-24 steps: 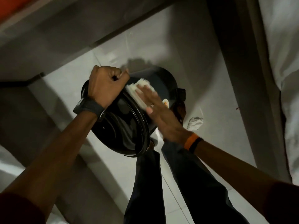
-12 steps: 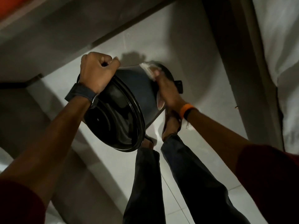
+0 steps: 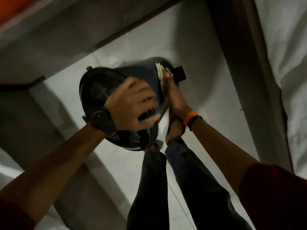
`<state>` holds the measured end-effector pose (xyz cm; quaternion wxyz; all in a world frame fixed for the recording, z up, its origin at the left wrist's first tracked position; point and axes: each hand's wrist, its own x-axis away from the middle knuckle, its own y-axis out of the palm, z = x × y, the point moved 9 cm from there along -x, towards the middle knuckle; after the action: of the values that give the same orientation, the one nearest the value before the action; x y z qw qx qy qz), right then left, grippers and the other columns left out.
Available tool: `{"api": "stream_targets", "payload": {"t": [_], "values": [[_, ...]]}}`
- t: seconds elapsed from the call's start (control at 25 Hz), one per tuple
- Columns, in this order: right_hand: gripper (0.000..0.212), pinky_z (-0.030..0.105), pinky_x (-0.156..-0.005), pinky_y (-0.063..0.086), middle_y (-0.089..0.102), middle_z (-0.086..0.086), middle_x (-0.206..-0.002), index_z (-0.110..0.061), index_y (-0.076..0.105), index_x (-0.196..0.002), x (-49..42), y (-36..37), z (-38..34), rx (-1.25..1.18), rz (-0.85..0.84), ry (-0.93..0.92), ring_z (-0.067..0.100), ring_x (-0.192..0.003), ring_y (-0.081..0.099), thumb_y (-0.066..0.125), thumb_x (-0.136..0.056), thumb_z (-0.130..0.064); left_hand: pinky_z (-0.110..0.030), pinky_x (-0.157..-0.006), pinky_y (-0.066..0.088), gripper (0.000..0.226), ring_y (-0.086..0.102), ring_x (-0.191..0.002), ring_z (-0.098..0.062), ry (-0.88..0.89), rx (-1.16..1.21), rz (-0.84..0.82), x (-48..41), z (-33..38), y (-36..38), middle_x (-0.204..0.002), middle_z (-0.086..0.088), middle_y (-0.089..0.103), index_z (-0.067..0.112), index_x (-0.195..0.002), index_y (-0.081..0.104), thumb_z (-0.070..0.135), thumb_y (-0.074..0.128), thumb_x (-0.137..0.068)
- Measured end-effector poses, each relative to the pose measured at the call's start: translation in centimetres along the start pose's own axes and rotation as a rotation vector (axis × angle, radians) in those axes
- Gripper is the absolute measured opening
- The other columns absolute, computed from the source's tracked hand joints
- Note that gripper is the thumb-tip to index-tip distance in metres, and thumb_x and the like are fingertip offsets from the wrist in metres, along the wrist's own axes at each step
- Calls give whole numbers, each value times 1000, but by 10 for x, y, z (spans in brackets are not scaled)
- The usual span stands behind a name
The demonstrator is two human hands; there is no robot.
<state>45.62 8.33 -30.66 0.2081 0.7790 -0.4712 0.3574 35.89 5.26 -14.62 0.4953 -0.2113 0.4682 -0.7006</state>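
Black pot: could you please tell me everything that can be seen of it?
The pot is round, black and glossy, metal or plastic by its look, with a ringed lid facing the camera and a blocky black handle on its far end. It lies tilted on its side, apparently held above the pale floor. The left hand, blurred, lies across the lid to its rim; its grip cannot be told. The right hand presses a white cloth against the side wall with straight fingers.

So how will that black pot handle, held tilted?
Probably rigid: the black pot holds its round shape while tilted. Its glossy wall looks slippery, so the white cloth under the right hand may slide. Likely fairly light: the blurred left hand at its rim seems to carry it.
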Motion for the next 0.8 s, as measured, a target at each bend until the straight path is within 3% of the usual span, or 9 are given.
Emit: {"api": "stream_targets", "payload": {"t": [0.08,0.2,0.32,0.4,0.44,0.52,0.6,0.64,0.8], "values": [[61,46,-127,22,31,0,-165,-28,26,-159,-12,-11,11,27,32,89,19,-153,31,26,-104,-55,-41,-75,46,32,61,-73,-27,33,-179,-118,4,23,22,-71,-6,62,15,-70,61,37,56,-93],[58,45,-129,18,21,-7,-169,-31,22,-160,34,14,13,-102,-52,-44,14,-157,19,30,-105,-50,-42,-75,44,37,57,-66,-26,-266,-223,-66,-3,-22,8,-59,-3,55,23,-58,46,34,54,-93],[58,37,-130,4,8,-23,-168,-37,16,-159,108,62,2,-9,-192,-338,5,-159,1,28,-104,-49,-37,-67,41,42,47,-60,-23,-669,-68,11,12,-95,-16,-56,-1,44,18,-53,39,38,53,-87],[55,32,-130,-4,5,-20,-169,-33,15,-160,104,65,-10,204,-208,-504,6,-159,-3,19,-107,-46,-38,-60,38,43,42,-58,-21,-891,134,56,32,-129,-15,-58,-16,44,7,-53,44,35,54,-85],[54,35,-130,-5,6,-13,-170,-26,17,-161,83,55,-13,273,-167,-494,9,-160,-2,18,-108,-39,-40,-59,39,43,42,-57,-20,-946,194,69,40,-136,-11,-59,-23,46,3,-54,48,32,54,-85],[52,44,-130,1,6,0,-171,-17,16,-161,28,19,-11,325,-23,-297,16,-160,1,21,-110,-29,-40,-60,44,41,44,-59,-19,-999,266,105,51,-143,-5,-62,-27,51,-2,-59,55,29,55,-85],[53,43,-130,5,3,-1,-172,-19,11,-162,-13,-20,0,284,98,-38,15,-160,1,21,-111,-32,-33,-53,38,39,40,-56,-14,-1046,323,181,59,-149,-8,-53,-8,44,-1,-55,51,27,55,-83],[54,43,-130,5,1,-2,-172,-20,9,-162,-16,-23,1,253,99,-5,14,-160,1,21,-111,-33,-29,-49,32,39,35,-51,-9,-1080,357,205,62,-154,-9,-47,2,37,5,-50,44,26,55,-81],[51,36,-131,4,3,-14,-171,-40,17,-158,75,54,-1,118,-167,-361,11,-160,-3,27,-108,-39,-19,-41,18,44,24,-38,-9,-1170,391,239,67,-172,-15,-37,3,30,20,-47,25,23,55,-79]]}}
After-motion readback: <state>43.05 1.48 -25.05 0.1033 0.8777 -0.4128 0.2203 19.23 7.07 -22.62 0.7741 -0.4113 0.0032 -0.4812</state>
